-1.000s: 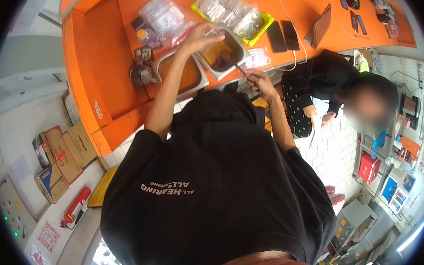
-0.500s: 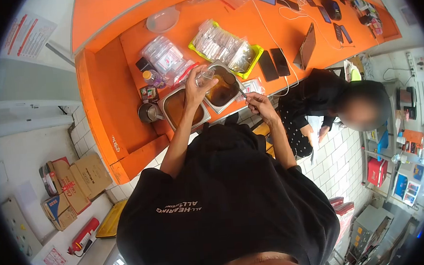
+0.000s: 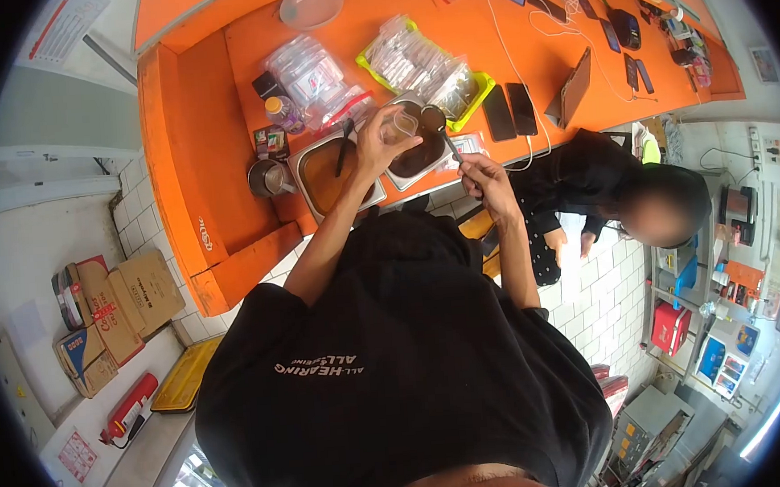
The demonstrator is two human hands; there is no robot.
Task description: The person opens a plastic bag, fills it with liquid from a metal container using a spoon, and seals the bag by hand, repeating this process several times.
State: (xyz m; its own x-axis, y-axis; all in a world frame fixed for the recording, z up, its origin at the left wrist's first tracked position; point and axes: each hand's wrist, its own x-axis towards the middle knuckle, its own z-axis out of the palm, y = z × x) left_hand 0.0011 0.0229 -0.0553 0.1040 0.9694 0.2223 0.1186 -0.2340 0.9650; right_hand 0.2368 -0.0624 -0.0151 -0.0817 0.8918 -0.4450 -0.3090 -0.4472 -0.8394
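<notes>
My left hand (image 3: 380, 146) is closed around a small clear plastic cup (image 3: 400, 123), held above the right-hand steel pan (image 3: 404, 187) of dark brown sauce. My right hand (image 3: 488, 182) grips a dark-handled ladle (image 3: 434, 119) whose bowl is over the far part of that pan, just right of the cup. The ladle's contents are too small to make out. Under my left forearm is a second steel pan (image 3: 304, 188) with orange-brown liquid and a black-handled utensil (image 3: 345, 146) in it.
A steel mug (image 3: 266, 178), a purple bottle (image 3: 282, 113) and bagged packets (image 3: 310, 77) stand left on the orange counter (image 3: 236, 65). Behind the pans is a lime-green basket (image 3: 479, 95) of sachets. Phones (image 3: 498, 114) and a tablet (image 3: 573, 89) lie right; a seated person (image 3: 574, 179) holds paper.
The ladle's bowl has risen from the dark sauce towards the far rim. My left hand with the cup has shifted right, uncovering the black-handled utensil. The whole view has tilted slightly.
</notes>
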